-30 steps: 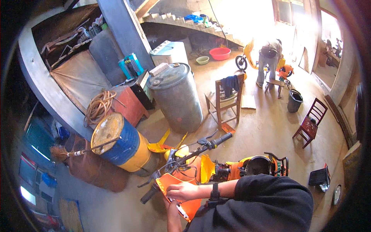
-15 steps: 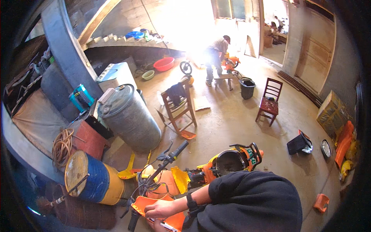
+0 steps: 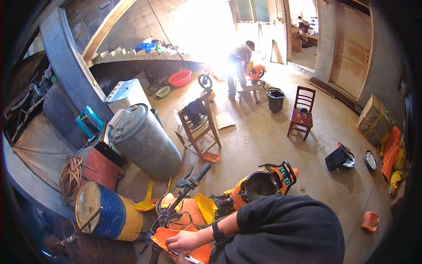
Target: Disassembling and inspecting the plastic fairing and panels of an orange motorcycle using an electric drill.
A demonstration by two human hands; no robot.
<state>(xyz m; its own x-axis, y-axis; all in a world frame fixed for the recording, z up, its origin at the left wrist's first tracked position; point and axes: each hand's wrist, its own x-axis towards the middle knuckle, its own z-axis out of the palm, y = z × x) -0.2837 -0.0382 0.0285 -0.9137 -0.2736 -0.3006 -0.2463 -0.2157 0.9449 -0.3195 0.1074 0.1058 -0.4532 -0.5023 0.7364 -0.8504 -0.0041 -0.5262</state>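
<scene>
An orange plastic panel point(image 3: 203, 250) lies low in the picture, beside the handlebars point(image 3: 193, 181) of an orange scooter with loose cables, a yellow part point(image 3: 204, 204) and an open round compartment point(image 3: 260, 185). My right hand point(image 3: 179, 241), with a black band on the wrist, rests over the panel with bent fingers pressed together; whatever is between them is too small to make out. My left hand point(image 3: 178, 257) is just below it at the panel's lower part, its fingers mostly hidden, near a white strip. My black sleeve hides some of the scooter.
A blue-and-yellow barrel point(image 3: 107, 211) and grey drum point(image 3: 145, 145) stand left. Two chairs point(image 3: 301, 116) point(image 3: 198, 127), a black bin point(image 3: 275, 102) and orange parts point(image 3: 370, 221) are around. Beyond, a person point(image 3: 237, 68) bends at another scooter; a second point(image 3: 302, 24) shows through a doorway.
The view has tilted up and shifted right, showing more of the doorway and right wall. Both hands remain at the orange panel, now lower in the picture.
</scene>
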